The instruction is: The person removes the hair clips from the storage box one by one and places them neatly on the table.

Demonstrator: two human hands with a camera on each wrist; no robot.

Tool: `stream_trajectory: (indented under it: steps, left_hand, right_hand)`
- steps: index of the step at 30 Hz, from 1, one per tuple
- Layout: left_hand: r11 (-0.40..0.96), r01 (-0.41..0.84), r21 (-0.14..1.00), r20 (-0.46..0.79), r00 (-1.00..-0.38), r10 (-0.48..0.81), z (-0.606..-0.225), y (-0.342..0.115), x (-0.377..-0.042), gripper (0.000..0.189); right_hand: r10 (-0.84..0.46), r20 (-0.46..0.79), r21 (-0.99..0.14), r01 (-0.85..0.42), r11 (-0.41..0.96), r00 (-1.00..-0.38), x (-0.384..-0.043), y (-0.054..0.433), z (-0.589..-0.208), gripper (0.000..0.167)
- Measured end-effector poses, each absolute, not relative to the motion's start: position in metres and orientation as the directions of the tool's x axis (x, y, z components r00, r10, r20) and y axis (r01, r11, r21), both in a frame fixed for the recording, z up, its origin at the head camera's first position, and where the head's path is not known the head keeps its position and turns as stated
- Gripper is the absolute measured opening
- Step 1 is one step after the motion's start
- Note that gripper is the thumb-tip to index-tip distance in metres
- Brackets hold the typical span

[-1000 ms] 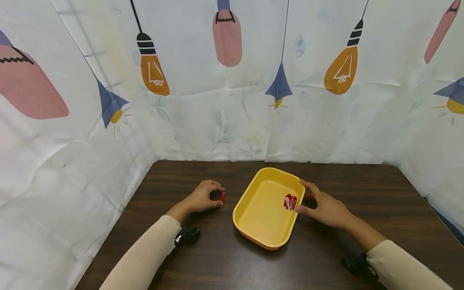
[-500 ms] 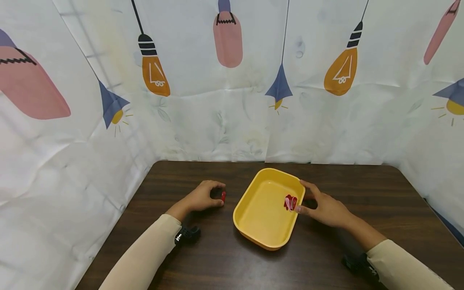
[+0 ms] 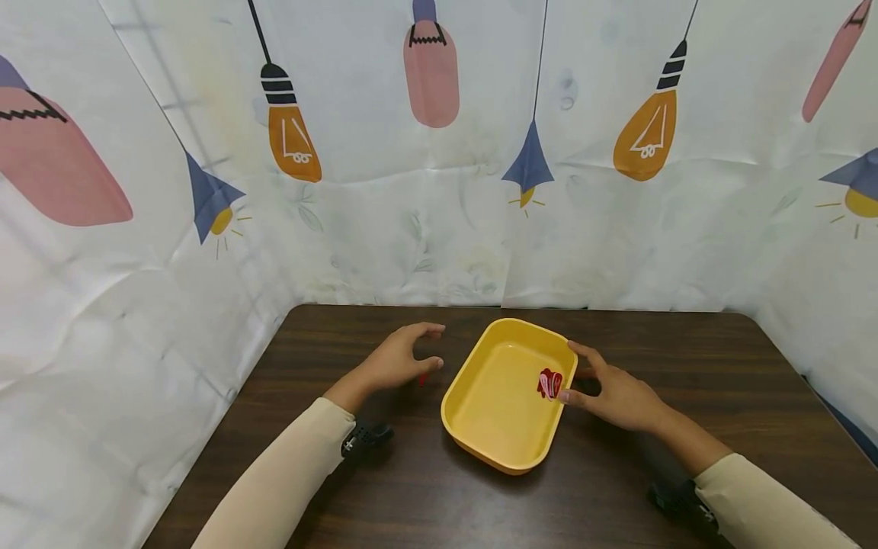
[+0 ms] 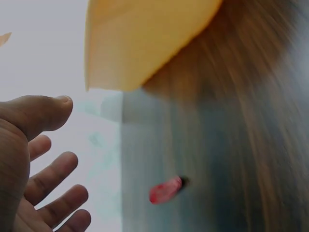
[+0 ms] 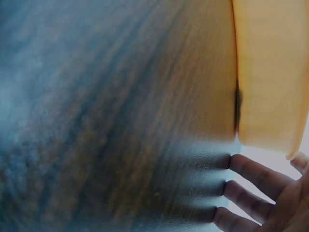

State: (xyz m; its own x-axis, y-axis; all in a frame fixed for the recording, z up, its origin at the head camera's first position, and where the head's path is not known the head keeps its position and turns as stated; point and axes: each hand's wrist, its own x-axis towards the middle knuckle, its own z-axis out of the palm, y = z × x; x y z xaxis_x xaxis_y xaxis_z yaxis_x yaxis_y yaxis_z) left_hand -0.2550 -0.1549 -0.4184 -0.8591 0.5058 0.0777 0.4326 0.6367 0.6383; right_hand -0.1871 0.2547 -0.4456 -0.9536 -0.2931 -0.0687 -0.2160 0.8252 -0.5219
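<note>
My left hand (image 3: 396, 361) is raised, thumb and fingers spread apart with nothing between them. Below it on the table lies a small red oblong piece (image 4: 165, 190), mostly covered by the hand in the head view; its exact kind is unclear. To the right sits a yellow rectangular tray (image 3: 490, 435). Inside, against its right wall, is a small cluster of red, pink and white pieces (image 3: 549, 383). My right hand (image 3: 620, 396) rests at the tray's right side, thumb and index fingertip at the rim. Its other fingers reach down to the tabletop in the right wrist view.
The dark wood-grain table (image 3: 411, 496) carries the tray near its middle. A white printed sheet (image 3: 384, 229) with lamp pictures hangs behind the table and along its left side. Dark wrist cameras are strapped at both sleeves.
My left hand has let go of the small red piece, leaving it on the table, and has lifted slightly toward the tray with fingers spread. The right hand and tray have stayed put.
</note>
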Motion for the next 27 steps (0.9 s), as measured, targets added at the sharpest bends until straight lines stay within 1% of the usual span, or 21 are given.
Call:
stream_trajectory:
  steps: [7, 14, 22, 27]
  left_hand:
    - [0.63, 0.458, 0.627, 0.088, -0.846, 0.527, -0.405, -0.139, -0.253, 0.059]
    - [0.592, 0.507, 0.626, 0.121, -0.814, 0.569, -0.393, -0.123, -0.254, 0.058]
    - [0.578, 0.546, 0.607, 0.141, -0.789, 0.597, -0.385, -0.106, -0.254, 0.057]
    - [0.573, 0.551, 0.607, 0.129, -0.78, 0.613, -0.384, -0.097, -0.253, 0.055]
  right_hand:
    - [-0.296, -0.064, -0.52, -0.221, 0.825, -0.953, -0.186, 0.254, -0.445, 0.1]
    - [-0.3, -0.062, -0.52, -0.226, 0.824, -0.952, -0.187, 0.254, -0.445, 0.1]
    - [-0.305, -0.069, -0.519, -0.227, 0.824, -0.95, -0.187, 0.255, -0.445, 0.1]
    - [-0.301, -0.072, -0.518, -0.222, 0.826, -0.951, -0.187, 0.255, -0.445, 0.1]
